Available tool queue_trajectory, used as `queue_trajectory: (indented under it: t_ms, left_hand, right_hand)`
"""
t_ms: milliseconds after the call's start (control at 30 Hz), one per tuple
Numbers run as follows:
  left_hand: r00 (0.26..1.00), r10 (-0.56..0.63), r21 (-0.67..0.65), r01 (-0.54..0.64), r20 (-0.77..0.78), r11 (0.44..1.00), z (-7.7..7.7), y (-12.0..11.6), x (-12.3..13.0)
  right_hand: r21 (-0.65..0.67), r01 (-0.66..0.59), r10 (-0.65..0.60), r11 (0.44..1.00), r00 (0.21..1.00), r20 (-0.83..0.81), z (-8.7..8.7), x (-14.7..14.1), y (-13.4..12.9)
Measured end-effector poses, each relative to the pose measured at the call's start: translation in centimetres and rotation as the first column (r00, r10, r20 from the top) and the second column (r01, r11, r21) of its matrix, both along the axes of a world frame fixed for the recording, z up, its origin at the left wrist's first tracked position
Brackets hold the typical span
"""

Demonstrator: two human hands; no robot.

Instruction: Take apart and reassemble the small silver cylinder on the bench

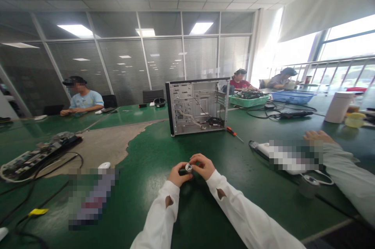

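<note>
Between my hands, above the green table (146,155), is a small round silvery metal part (189,168) with dark spots on its top. My left hand (177,174) grips it from the left, thumb and fingers around its side. The fingers of my right hand (203,166) are pinched together at its right upper edge. Beyond my hands stands an open computer case (202,104), its bare metal inside showing some cables. An orange and black screwdriver (232,131) lies at the case's right foot.
At the left lie power strips (41,155) with black cables. A white power strip (281,157) and another person's hand (319,138) are at the right. Farther back are a green basket (249,101), a blue basket (293,97) and a white bottle (339,107). Several people sit around.
</note>
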State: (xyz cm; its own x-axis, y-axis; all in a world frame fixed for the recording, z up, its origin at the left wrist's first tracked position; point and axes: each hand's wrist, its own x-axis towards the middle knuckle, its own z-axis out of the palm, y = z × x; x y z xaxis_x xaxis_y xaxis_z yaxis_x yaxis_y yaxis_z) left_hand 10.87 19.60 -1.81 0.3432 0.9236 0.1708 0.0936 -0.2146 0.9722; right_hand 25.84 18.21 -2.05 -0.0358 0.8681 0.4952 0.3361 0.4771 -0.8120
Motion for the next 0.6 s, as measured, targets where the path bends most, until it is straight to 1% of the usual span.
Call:
queue_trajectory:
  t_ms: [167,433,600]
  left_hand:
    - [0.999,0.02,0.044,-0.018,-0.041,0.999,-0.36,0.02,0.08]
    - [0.991,-0.054,0.089,0.065,-0.123,0.994,-0.51,0.12,-0.05]
    - [0.989,-0.064,0.089,0.076,-0.132,0.993,-0.56,0.17,-0.08]
  right_hand:
    - [0.01,-0.039,0.039,0.999,0.999,-0.002,0.03,-0.13,-0.08]
    - [0.041,-0.067,0.067,0.997,0.998,0.01,0.26,-0.31,-0.36]
    - [0.042,-0.053,0.052,0.998,0.998,0.027,0.42,-0.35,-0.45]
